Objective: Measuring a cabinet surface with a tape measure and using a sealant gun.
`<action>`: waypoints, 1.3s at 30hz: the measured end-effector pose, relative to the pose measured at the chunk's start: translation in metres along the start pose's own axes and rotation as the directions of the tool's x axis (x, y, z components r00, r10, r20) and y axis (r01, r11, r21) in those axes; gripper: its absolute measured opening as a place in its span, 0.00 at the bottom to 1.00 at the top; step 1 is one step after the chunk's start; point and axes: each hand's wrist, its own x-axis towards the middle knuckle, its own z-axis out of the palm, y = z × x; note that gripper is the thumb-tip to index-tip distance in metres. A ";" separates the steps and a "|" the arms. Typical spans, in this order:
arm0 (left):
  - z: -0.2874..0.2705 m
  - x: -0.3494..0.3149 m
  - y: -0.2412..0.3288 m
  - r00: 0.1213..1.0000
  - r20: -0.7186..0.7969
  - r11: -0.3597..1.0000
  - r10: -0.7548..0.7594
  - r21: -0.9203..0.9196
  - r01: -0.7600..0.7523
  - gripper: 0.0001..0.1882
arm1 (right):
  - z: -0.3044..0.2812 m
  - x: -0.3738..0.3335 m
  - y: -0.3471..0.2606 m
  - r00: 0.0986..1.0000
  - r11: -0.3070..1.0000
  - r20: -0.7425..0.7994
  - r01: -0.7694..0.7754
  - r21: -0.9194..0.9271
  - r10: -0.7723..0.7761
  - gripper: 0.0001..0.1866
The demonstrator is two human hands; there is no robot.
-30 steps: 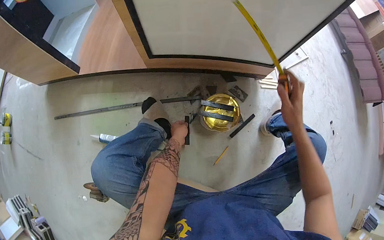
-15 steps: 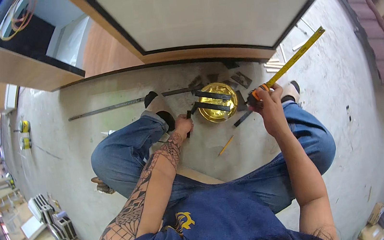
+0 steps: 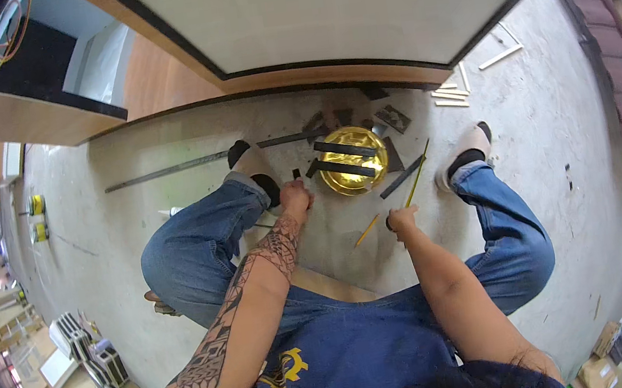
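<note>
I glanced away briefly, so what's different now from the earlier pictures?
The right hand has moved leftward and toward the body, bringing the tape measure near the pencil. Nothing was visibly picked up or let go. The left hand still holds a dark strip; other strips still lie across the round gold object.

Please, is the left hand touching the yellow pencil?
Apart: the head view shows bare floor between the left hand and the yellow pencil.

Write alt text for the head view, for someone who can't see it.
A person's right hand holds a tape measure, yellow blade out; their left hand holds a short black strip. Between their feet, dark strips lie across a round gold object.
</note>
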 end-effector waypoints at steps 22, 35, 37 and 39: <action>0.047 -0.147 0.232 0.446 0.015 0.444 0.895 0.065 -0.894 0.22 | -0.118 -0.084 -0.144 0.569 0.292 -0.645 0.820 0.493 -0.510 0.20; -0.057 -0.322 0.240 0.096 0.545 -0.168 0.833 0.414 -0.895 0.23 | -0.139 -0.264 -0.106 0.204 0.391 0.374 0.051 0.919 -0.905 0.18; -0.085 -0.335 0.242 0.161 0.620 -0.094 0.768 0.358 -0.929 0.24 | -0.138 -0.264 -0.113 0.107 0.417 0.407 0.096 0.904 -0.907 0.18; -0.127 -0.331 0.252 0.017 0.442 -0.110 0.897 0.259 -0.960 0.25 | -0.144 -0.261 -0.130 0.177 0.452 0.424 0.163 0.877 -0.888 0.21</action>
